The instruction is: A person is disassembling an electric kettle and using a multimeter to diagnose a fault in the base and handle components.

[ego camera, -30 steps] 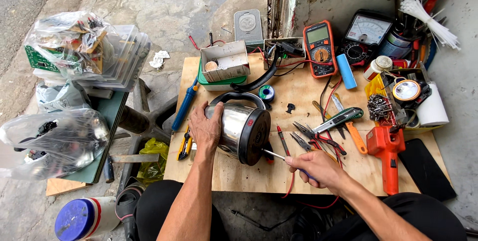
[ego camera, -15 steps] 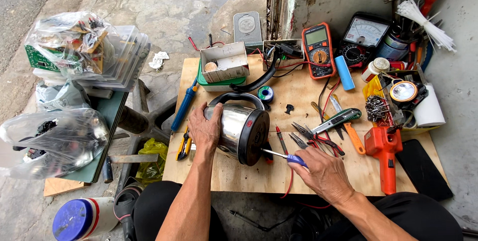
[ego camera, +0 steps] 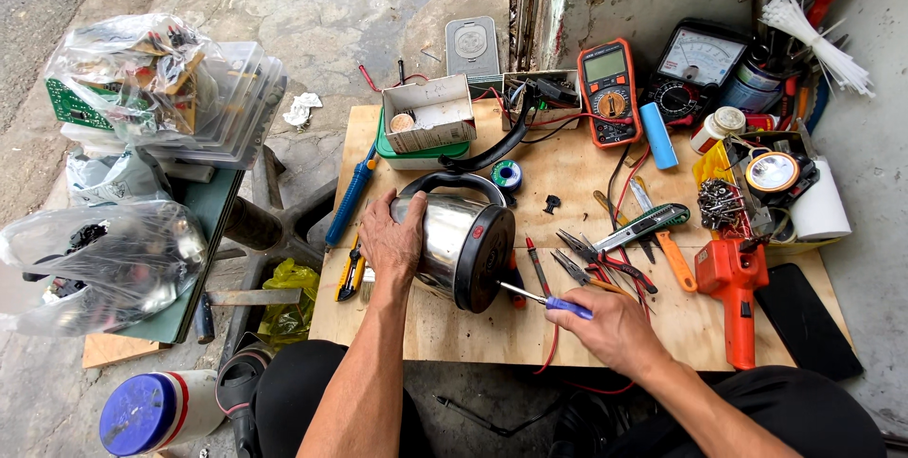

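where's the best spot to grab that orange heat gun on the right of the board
Judging by its pose, take the orange heat gun by its long straight handle, the part pointing toward the person, coming from above. It lies flat on the plywood board, and the handle's near end has bare board around it, while the head sits among pliers.

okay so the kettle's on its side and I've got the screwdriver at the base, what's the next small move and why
Probably seat the screwdriver tip squarely in the base and turn. Your left hand already steadies the kettle on its side, and the tip in your right hand meets the black base.
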